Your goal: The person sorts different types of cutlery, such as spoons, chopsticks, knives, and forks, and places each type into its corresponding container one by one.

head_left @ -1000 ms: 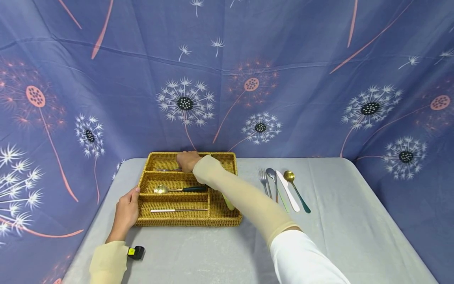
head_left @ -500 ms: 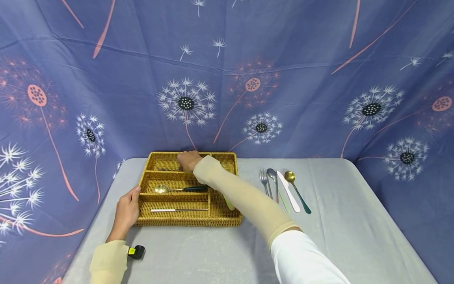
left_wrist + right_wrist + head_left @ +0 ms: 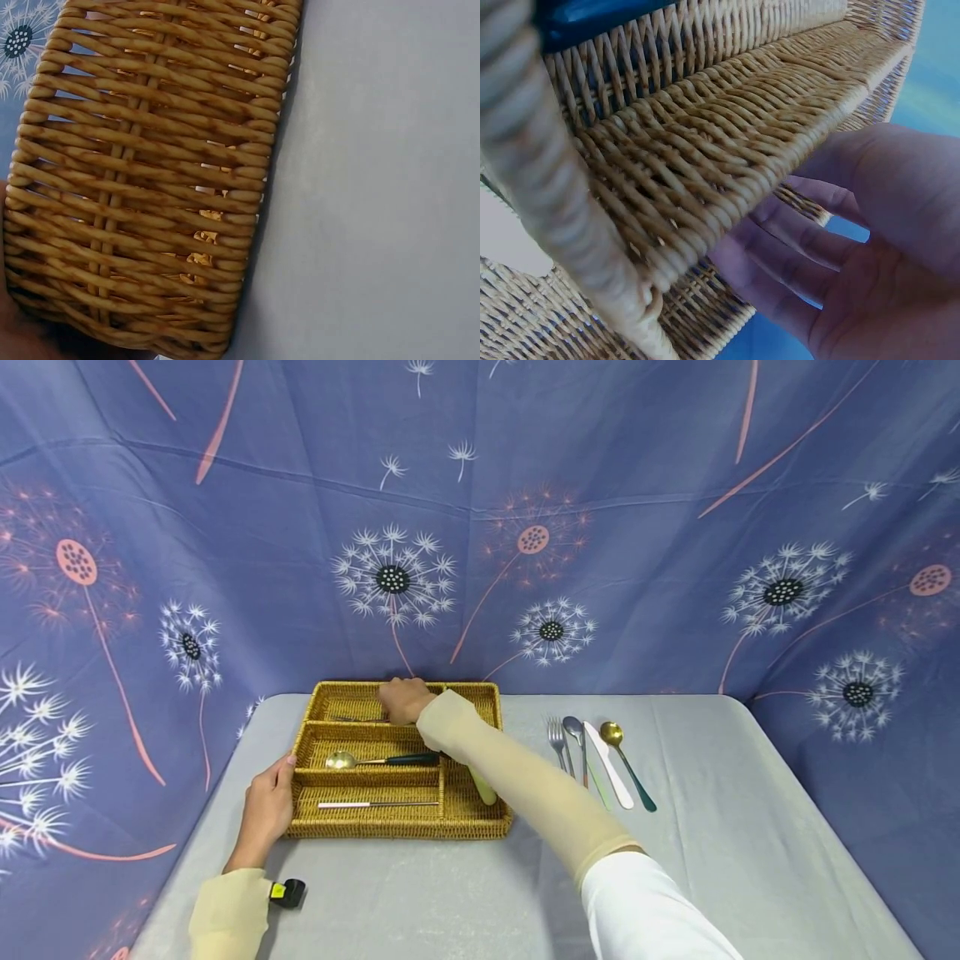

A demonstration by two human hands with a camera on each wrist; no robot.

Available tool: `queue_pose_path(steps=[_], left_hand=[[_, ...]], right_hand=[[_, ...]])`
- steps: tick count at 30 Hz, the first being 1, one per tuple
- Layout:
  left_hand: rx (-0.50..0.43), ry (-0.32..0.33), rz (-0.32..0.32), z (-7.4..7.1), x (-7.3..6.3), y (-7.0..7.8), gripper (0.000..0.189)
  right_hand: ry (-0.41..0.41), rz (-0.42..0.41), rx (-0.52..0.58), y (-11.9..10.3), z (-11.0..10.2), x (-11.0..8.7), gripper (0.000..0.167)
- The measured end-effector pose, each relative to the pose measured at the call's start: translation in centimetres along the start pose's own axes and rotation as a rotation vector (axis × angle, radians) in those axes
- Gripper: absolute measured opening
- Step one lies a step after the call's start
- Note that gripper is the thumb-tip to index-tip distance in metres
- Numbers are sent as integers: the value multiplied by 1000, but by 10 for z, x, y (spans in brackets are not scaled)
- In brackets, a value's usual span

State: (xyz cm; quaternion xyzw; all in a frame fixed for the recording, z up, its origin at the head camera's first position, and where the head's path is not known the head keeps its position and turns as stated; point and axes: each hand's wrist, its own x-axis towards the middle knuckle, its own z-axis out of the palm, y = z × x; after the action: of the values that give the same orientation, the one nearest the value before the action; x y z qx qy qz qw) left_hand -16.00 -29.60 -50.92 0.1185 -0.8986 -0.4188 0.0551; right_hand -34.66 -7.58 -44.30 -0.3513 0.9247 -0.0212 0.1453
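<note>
Head view — wicker tray (image 3: 360, 829), left hand (image 3: 268, 803) gripping its side, right hand (image 3: 405, 700) in rear compartment (image 3: 348, 702), grip hidden.

Cream forearm covers (image 3: 525, 777) — white right sleeve (image 3: 648, 906) — black left-wrist device (image 3: 295, 893) with yellow patch (image 3: 278, 892).

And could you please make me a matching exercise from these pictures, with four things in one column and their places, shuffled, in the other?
Things
1. left hand
2. right hand
3. white knife
4. white-handled utensil

Places, as the head view shows them
A. on the table, to the right of the tray
B. in the front-left compartment
C. at the tray's left edge
D. at the back-left compartment

Right pairs: 1-C, 2-D, 3-A, 4-B
</note>
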Motion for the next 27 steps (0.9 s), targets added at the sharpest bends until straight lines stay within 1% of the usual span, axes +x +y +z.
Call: queue_pose_path(steps=[3,6,7,9,10,12,15,20,27], left_hand=[[1,-4,4,0,0,0,66],[1,-5,3,0,0,-1,66],[1,-5,3,0,0,-1,66],[-2,-7,-1,0,0,-1,66],[-3,-6,-2,0,0,-1,66],[-1,-10,-2,-1,0,-1,66],[1,-12,1,-2,1,0,66],[4,-1,8,-1,1,-1,65],[5,-7,7,0,2,-2,65]], right_hand=[[32,-20,56,4,-2,-7,50],[86,-38,101,8,-4,-18,43],[108,-42,113,10,-4,-22,36],[132,-49,130,13,-6,-32,15],[144,-54,138,15,-7,-37,11],[171,-66,148,17,-7,-47,26],[207,-76,151,18,-8,-63,31],[285,-72,170,21,-5,-96,32],[373,-30,256,37,10,-147,22]])
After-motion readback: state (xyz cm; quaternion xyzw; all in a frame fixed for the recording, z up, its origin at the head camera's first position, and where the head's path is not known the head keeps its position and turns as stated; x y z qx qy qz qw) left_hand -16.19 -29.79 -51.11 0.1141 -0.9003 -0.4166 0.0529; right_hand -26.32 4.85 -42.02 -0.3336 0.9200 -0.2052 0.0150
